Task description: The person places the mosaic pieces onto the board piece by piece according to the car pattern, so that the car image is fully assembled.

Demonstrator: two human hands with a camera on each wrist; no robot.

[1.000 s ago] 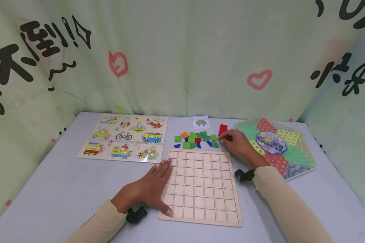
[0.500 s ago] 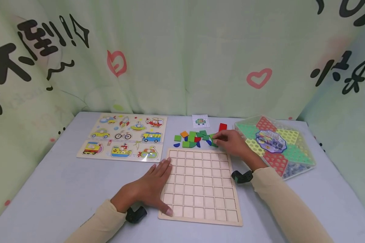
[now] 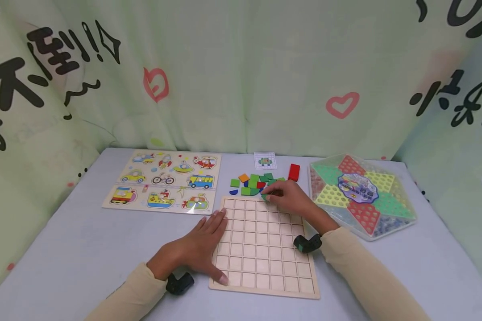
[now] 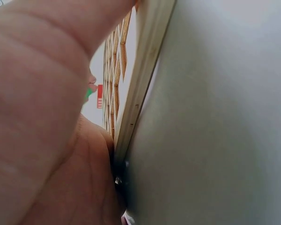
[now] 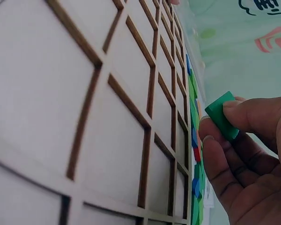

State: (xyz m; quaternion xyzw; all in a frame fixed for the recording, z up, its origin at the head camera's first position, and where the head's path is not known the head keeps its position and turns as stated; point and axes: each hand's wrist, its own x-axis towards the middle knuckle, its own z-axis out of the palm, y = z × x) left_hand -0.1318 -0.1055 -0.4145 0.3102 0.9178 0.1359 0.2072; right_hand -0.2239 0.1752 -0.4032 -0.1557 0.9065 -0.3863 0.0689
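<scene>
A pale wooden grid board (image 3: 263, 252) lies in front of me in the head view. My left hand (image 3: 198, 247) rests along its left edge, fingers spread and thumb on the near corner. Over the board's far edge, my right hand (image 3: 293, 200) pinches a small green block (image 5: 222, 115) between thumb and fingers. The right wrist view shows the block held up beside the grid. Just beyond the board lies a cluster of green, blue, red and orange pieces (image 3: 255, 178), partly hidden by the right hand.
A small printed pattern card (image 3: 265, 161) lies behind the pieces, and a red block (image 3: 294, 172) to their right. At left is a vehicle picture puzzle (image 3: 163, 179). A lidded hexagonal game box (image 3: 381, 203) sits at right. A curtain (image 3: 241, 89) hangs behind the table.
My right hand has moved left from near the red block to the board's far edge, carrying the green block. More of the red block shows. The left hand has stayed put.
</scene>
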